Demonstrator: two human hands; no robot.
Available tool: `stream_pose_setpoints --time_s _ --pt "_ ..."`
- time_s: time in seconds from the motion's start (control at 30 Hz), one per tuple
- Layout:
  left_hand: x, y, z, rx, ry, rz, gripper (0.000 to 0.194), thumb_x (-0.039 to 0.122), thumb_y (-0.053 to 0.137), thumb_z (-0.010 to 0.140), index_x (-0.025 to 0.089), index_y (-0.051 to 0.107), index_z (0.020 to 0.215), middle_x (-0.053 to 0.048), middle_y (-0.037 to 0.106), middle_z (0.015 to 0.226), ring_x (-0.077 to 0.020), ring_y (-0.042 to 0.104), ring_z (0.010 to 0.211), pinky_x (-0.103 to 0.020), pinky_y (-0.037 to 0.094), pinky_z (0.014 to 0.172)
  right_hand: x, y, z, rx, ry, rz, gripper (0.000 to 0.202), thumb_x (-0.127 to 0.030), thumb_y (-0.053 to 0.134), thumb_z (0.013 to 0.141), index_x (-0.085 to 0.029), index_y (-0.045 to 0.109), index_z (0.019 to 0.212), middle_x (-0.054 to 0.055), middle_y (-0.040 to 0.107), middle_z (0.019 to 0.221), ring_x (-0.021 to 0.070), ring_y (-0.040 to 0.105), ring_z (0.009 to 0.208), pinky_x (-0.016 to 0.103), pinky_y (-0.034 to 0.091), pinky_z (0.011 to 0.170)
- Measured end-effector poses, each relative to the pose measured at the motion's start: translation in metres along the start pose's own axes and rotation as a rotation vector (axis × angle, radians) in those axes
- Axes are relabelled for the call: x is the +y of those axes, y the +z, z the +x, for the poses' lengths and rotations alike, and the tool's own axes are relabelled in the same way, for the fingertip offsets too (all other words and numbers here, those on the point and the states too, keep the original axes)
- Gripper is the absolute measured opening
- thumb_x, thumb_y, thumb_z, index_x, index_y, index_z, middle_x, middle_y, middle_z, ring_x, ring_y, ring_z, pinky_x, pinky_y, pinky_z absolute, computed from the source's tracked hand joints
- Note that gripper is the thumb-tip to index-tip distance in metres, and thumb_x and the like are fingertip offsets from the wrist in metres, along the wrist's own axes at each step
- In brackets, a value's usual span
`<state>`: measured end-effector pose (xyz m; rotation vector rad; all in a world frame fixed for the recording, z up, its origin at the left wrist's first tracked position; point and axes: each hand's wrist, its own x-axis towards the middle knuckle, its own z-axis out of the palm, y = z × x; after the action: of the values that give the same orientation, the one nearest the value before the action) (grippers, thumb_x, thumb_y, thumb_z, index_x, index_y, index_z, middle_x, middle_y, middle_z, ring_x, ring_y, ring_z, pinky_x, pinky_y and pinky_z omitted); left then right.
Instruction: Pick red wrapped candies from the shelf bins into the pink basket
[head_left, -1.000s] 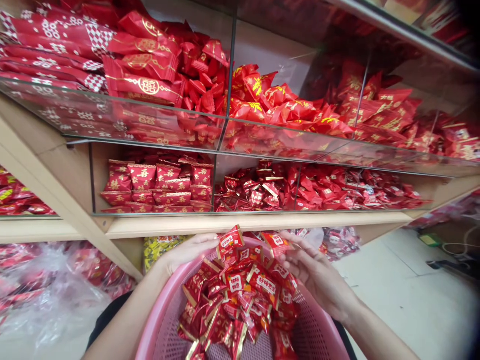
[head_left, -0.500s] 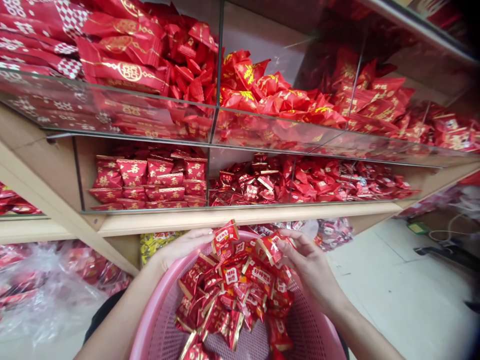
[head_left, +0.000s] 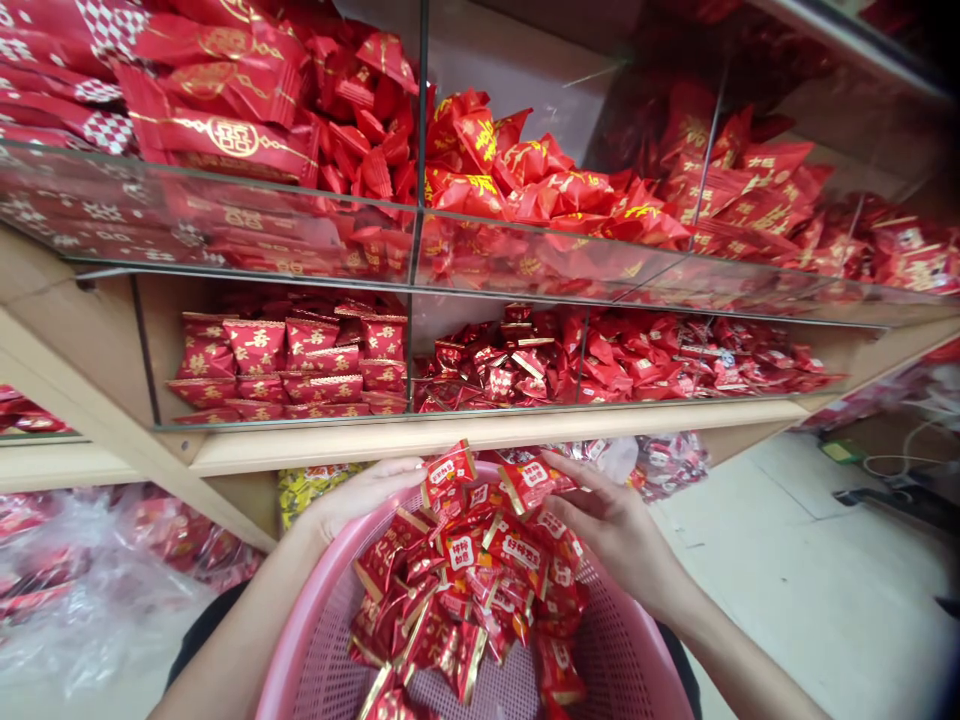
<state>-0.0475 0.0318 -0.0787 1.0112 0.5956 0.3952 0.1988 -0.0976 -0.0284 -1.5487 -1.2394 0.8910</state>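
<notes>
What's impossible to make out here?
All in the head view:
Near rim of the pink basket: cut off by the bottom edge.
What lies beneath the basket's red packets: hidden by them.
Underside of the left hand: facing away.
Any lettering through the clear plastic: too blurred.

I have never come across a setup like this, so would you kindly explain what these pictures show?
There is no machine: you see a person's own bare hands, filmed by a camera on their head, looking forward and down. A pink basket holds red packets with gold edges. The left hand is at its left rim, fingers beside a packet; whether they grip it is unclear. The right hand has thumb and fingers about one end of another packet, though how firmly is hard to tell. Beyond, shelves bear more red packets.
</notes>
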Motion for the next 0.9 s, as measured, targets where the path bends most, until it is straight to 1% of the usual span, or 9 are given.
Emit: stream_pose_setpoints --time_s 0.07,0.17,0.23,0.37,0.5,0.57,0.7,0.83,0.9 --pt "-0.001 -0.001 0.000 -0.002 0.005 0.000 0.022 0.033 0.062 0.077 0.017 0.064 0.093 -0.006 0.067 0.093 -0.0169 0.061 0.081 -0.029 0.045 0.078 0.003 0.005 0.008 -0.017 -0.108 -0.129 0.044 -0.031 0.061 0.075 -0.026 0.054 0.118 0.006 0.060 0.105 0.0213 0.059 0.086 0.037 0.046 0.078" --pt "-0.001 -0.003 0.000 -0.003 0.007 0.014 0.021 0.032 0.062 0.077 0.017 0.064 0.092 -0.006 0.067 0.092 -0.0174 0.061 0.082 -0.029 0.045 0.079 0.005 0.012 0.017 -0.016 -0.170 -0.292 0.038 -0.031 0.059 0.075 -0.026 0.059 0.113 0.007 0.062 0.102 0.0256 0.056 0.093 0.042 0.041 0.085" --pt "0.000 -0.004 0.000 -0.009 0.009 0.011 0.020 0.031 0.062 0.077 0.016 0.065 0.089 -0.005 0.067 0.092 -0.0172 0.061 0.082 -0.029 0.045 0.079 0.004 0.016 0.020 -0.018 -0.193 -0.371 0.035 -0.030 0.059 0.075 -0.027 0.062 0.110 0.006 0.063 0.098 0.0261 0.056 0.091 0.042 0.042 0.083" --pt "-0.001 -0.003 -0.001 -0.007 -0.010 -0.036 0.021 0.031 0.061 0.078 0.016 0.064 0.091 -0.006 0.067 0.092 -0.0159 0.061 0.077 -0.030 0.045 0.077 0.002 0.026 0.021 -0.047 -0.241 -0.500 0.034 -0.028 0.057 0.076 -0.028 0.061 0.110 0.005 0.063 0.088 0.0230 0.058 0.080 0.037 0.044 0.073" --pt "-0.001 -0.003 -0.001 -0.007 0.001 -0.020 0.020 0.031 0.060 0.079 0.015 0.064 0.089 -0.005 0.066 0.089 -0.0155 0.060 0.076 -0.029 0.045 0.075 0.003 0.035 0.021 -0.067 -0.224 -0.556 0.035 -0.028 0.057 0.076 -0.029 0.060 0.111 0.005 0.062 0.087 0.0228 0.058 0.076 0.035 0.043 0.069" --pt "0.000 -0.004 -0.001 -0.002 0.012 0.013 0.020 0.031 0.059 0.079 0.014 0.064 0.090 -0.006 0.066 0.091 -0.0162 0.061 0.079 -0.029 0.044 0.076 0.003 0.039 0.021 -0.074 -0.214 -0.567 0.036 -0.028 0.057 0.077 -0.029 0.059 0.112 0.005 0.062 0.086 0.0235 0.058 0.077 0.035 0.043 0.068" --pt "-0.001 -0.006 0.000 -0.007 0.024 0.037 0.023 0.032 0.059 0.079 0.014 0.063 0.093 -0.007 0.066 0.097 -0.0177 0.060 0.084 -0.030 0.044 0.079 0.002 0.043 0.019 -0.083 -0.257 -0.556 0.037 -0.026 0.054 0.079 -0.029 0.057 0.116 0.006 0.065 0.088 0.0239 0.058 0.080 0.034 0.042 0.071" --pt "-0.002 -0.006 0.001 -0.007 0.003 -0.001 0.019 0.031 0.060 0.079 0.015 0.063 0.089 -0.005 0.066 0.089 -0.0159 0.061 0.077 -0.029 0.045 0.075 0.001 0.048 0.019 -0.085 -0.263 -0.587 0.036 -0.027 0.052 0.080 -0.024 0.056 0.116 0.007 0.066 0.096 0.0240 0.059 0.085 0.033 0.042 0.073" --pt "-0.002 -0.005 0.001 -0.004 -0.007 -0.010 0.019 0.031 0.060 0.079 0.014 0.063 0.088 -0.006 0.066 0.089 -0.0160 0.061 0.076 -0.029 0.045 0.074 0.000 0.052 0.021 -0.075 -0.247 -0.610 0.035 -0.028 0.051 0.081 -0.021 0.058 0.114 0.007 0.067 0.089 0.0221 0.060 0.077 0.031 0.042 0.068"
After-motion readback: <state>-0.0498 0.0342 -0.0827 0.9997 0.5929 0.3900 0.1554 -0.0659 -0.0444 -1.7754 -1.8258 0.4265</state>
